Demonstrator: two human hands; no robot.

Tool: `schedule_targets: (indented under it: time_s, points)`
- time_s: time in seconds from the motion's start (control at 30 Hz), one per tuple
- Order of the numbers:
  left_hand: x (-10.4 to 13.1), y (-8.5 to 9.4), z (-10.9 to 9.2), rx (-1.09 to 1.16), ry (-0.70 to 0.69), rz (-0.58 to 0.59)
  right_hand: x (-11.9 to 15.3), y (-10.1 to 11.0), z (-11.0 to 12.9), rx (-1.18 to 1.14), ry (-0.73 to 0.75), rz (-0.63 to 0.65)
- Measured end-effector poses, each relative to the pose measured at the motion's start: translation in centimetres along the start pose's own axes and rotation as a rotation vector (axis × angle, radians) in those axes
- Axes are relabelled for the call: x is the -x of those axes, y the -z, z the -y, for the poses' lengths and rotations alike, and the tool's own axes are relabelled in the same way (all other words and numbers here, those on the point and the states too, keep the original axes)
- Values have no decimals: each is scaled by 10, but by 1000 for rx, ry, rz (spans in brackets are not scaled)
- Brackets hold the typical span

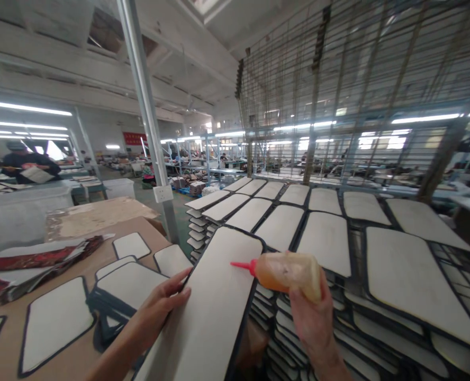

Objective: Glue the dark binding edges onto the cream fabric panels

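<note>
The right hand (312, 317) held a squeeze bottle (288, 271) of amber liquid, its fingers clamped round the bottle's broad end. The bottle lay nearly level, its long axis running left to right, and its red nozzle (243, 265) pointed left, the tip just over the right edge of a long white panel (215, 307) with a dark border. That panel was the near landmark: its long axis ran from the bottom of the view up and to the right, away from the person, tilted a little off the stacks beneath it. The left hand (161, 307) rested on the panel's left edge, fingers together and laid flat against the rim, thumb on top. Left of the panel, smaller white pieces (54, 323) with dark borders lay on a brown worktop (84, 254), some piled on one another, and a heap of patterned red sheets (32, 262) sat farther left. Right of the panel and beyond it, rows of similar white panels (326, 241) lay on stacked racks, with a wire grid (358, 79) rising behind them. A metal pole (147, 116) stood beyond the panel's far end. Far to the left, another person (28, 164) stood at a distant bench.
</note>
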State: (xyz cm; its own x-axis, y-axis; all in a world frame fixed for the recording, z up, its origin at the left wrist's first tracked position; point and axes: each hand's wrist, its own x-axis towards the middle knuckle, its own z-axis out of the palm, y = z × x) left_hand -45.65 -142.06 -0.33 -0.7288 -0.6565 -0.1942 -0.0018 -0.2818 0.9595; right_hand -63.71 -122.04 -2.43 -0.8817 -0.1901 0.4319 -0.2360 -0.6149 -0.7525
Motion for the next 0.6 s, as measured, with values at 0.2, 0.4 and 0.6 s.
schedule_targets:
  time_s: [0.2, 0.4, 0.6]
  points:
    - [-9, 23, -6, 66, 46, -7, 56, -10, -20, -121, -151, 152]
    - [-8, 63, -11, 51, 58, 23, 56, -39, -12, -97, -87, 70]
    - [-16, 89, -7, 77, 106, 42, 66, -59, -20, 30, -10, 94]
